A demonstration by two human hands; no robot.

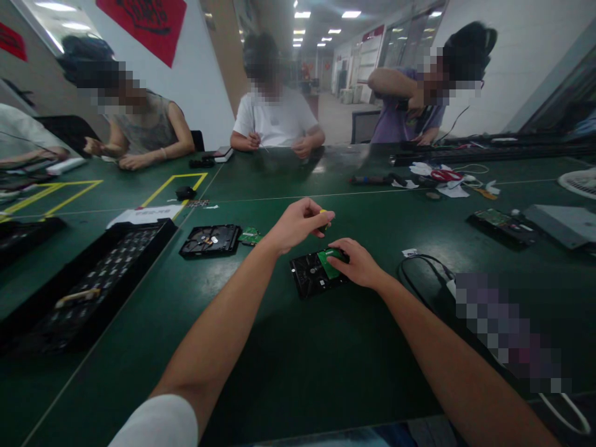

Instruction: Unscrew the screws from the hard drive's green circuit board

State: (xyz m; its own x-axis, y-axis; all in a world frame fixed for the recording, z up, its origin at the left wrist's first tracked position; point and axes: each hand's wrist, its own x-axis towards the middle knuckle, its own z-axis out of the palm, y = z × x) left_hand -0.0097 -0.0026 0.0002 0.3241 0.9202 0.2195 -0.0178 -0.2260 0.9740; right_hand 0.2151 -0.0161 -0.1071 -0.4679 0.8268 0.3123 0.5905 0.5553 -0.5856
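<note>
On the green table in front of me lies a black hard drive (307, 276) with a green circuit board on its right part. My right hand (358, 264) holds that drive at its right end, thumb on the board and fingers over the far edge. Just above and behind the drive, my left hand (300, 225) is closed in a pinch on a small yellow-and-black object (323, 213), mostly hidden by the fingers. Left of my left forearm are a second hard drive (212, 241) and a loose green circuit board (250, 236).
A long black tray (102, 273) with rows of small parts stands at left. To the right are a cable (419, 257), another drive (503, 226) and a grey metal box (563, 225). Several people sit across the table, one in a white shirt (277, 121).
</note>
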